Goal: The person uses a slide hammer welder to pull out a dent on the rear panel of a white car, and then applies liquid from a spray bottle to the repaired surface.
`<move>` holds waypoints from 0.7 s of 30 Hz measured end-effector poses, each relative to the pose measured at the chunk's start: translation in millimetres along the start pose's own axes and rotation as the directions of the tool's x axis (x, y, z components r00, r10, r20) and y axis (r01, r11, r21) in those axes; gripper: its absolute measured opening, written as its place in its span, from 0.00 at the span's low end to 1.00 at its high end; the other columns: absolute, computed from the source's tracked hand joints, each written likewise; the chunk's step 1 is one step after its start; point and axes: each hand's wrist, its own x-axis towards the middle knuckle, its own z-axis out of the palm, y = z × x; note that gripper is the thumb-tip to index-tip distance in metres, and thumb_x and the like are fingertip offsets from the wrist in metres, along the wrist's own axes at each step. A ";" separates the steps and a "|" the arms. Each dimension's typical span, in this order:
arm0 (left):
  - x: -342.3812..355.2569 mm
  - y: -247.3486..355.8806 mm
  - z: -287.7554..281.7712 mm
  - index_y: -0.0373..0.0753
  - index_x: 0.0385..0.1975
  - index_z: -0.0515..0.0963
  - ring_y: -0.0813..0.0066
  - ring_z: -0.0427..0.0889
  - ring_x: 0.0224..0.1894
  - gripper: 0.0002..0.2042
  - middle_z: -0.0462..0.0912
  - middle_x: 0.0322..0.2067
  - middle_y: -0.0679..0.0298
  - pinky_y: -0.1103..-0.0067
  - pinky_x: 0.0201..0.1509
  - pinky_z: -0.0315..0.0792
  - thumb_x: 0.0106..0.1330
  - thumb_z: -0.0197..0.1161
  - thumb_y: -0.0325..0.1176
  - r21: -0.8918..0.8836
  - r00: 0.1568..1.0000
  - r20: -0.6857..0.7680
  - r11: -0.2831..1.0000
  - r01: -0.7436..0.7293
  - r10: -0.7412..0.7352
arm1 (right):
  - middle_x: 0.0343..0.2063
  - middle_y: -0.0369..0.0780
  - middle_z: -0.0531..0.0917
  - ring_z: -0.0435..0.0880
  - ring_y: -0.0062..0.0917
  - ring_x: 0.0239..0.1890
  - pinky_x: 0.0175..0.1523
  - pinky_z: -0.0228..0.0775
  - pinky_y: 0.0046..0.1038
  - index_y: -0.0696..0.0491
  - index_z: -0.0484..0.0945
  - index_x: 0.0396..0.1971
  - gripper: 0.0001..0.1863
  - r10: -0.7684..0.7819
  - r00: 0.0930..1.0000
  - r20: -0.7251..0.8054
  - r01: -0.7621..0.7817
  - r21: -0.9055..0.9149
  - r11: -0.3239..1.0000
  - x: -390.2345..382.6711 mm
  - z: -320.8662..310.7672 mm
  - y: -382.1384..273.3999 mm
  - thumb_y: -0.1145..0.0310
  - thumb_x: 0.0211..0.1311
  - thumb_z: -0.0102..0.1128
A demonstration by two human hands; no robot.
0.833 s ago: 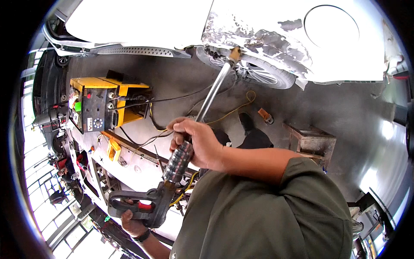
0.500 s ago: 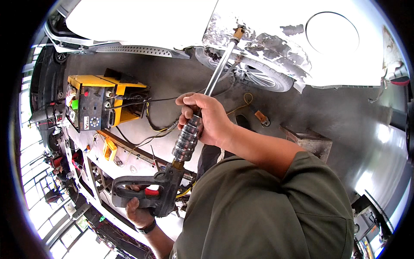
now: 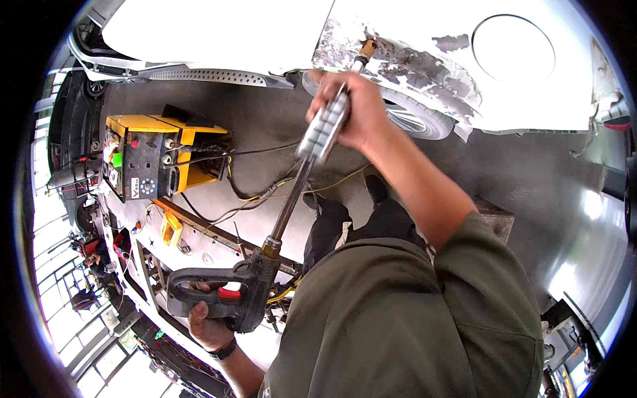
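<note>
My right hand [image 3: 352,109] is wrapped tight around the ribbed grey sleeve of a pressure-washer lance [image 3: 302,179], a long straight metal tube running from low left up to the car. Its brass nozzle tip [image 3: 366,49] sits just beyond my knuckles, right against the white car body panel [image 3: 424,40], where the paint is patchy, flaked and grey. Just beside that hand, the black rubber tyre [image 3: 415,116] curves under the wheel arch. My left hand [image 3: 209,318] is closed on the black pistol grip of the spray gun [image 3: 222,295], fingers near its red trigger. Well apart to the left of the lance, a boxy yellow machine [image 3: 159,156] with a dark control face trails thin cables across the smooth grey concrete floor [image 3: 531,179].
</note>
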 end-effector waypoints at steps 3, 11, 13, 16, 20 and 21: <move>3.7 5.0 1.2 0.34 0.50 0.73 0.59 0.79 0.52 0.20 0.79 0.44 0.57 0.65 0.61 0.72 0.57 0.62 0.34 0.055 1.000 0.008 0.998 -0.029 0.028 | 0.20 0.33 0.74 0.78 0.25 0.23 0.37 0.78 0.33 0.63 0.69 0.54 0.20 -0.144 0.988 -0.045 0.147 0.071 0.987 18.1 -1.6 -7.0 0.69 0.65 0.50; -22.2 34.3 -75.9 0.34 0.52 0.74 0.62 0.82 0.48 0.21 0.81 0.47 0.57 0.64 0.55 0.78 0.57 0.57 0.31 -0.031 0.982 -0.187 0.999 0.032 -0.037 | 0.19 0.32 0.71 0.77 0.25 0.27 0.42 0.72 0.34 0.57 0.75 0.43 0.12 0.301 0.954 -0.001 -0.297 0.163 0.941 -98.0 58.1 132.6 0.66 0.65 0.56; -25.1 19.4 -72.1 0.34 0.52 0.74 0.63 0.82 0.46 0.21 0.80 0.45 0.58 0.67 0.55 0.78 0.57 0.58 0.31 0.020 0.985 -0.166 0.999 -0.045 0.048 | 0.19 0.33 0.71 0.77 0.25 0.28 0.43 0.73 0.33 0.57 0.74 0.42 0.11 0.306 0.952 0.006 -0.303 0.161 0.939 -93.3 57.5 126.7 0.67 0.65 0.55; -21.2 -2.1 -42.3 0.32 0.52 0.72 0.62 0.79 0.49 0.22 0.79 0.45 0.57 0.66 0.59 0.73 0.57 0.59 0.34 0.010 0.991 -0.111 0.997 -0.075 0.075 | 0.20 0.33 0.72 0.77 0.26 0.28 0.42 0.73 0.35 0.56 0.74 0.41 0.10 0.266 0.962 -0.054 -0.264 0.048 0.963 -84.0 44.8 115.2 0.67 0.65 0.56; -12.4 -19.2 -20.5 0.33 0.50 0.70 0.60 0.76 0.53 0.21 0.77 0.46 0.56 0.65 0.62 0.69 0.57 0.60 0.35 -0.066 1.000 -0.006 0.998 0.011 -0.012 | 0.23 0.34 0.72 0.76 0.29 0.30 0.41 0.71 0.36 0.53 0.75 0.37 0.07 0.257 0.963 -0.081 -0.256 0.026 0.966 -80.7 41.8 88.0 0.66 0.65 0.57; -12.1 -20.2 -16.8 0.33 0.50 0.70 0.60 0.76 0.53 0.21 0.77 0.46 0.56 0.65 0.62 0.69 0.57 0.60 0.35 -0.063 1.000 -0.007 0.998 0.013 -0.013 | 0.23 0.34 0.72 0.76 0.29 0.30 0.41 0.71 0.36 0.53 0.75 0.37 0.07 0.258 0.963 -0.082 -0.257 0.029 0.966 -78.9 40.0 85.3 0.66 0.65 0.57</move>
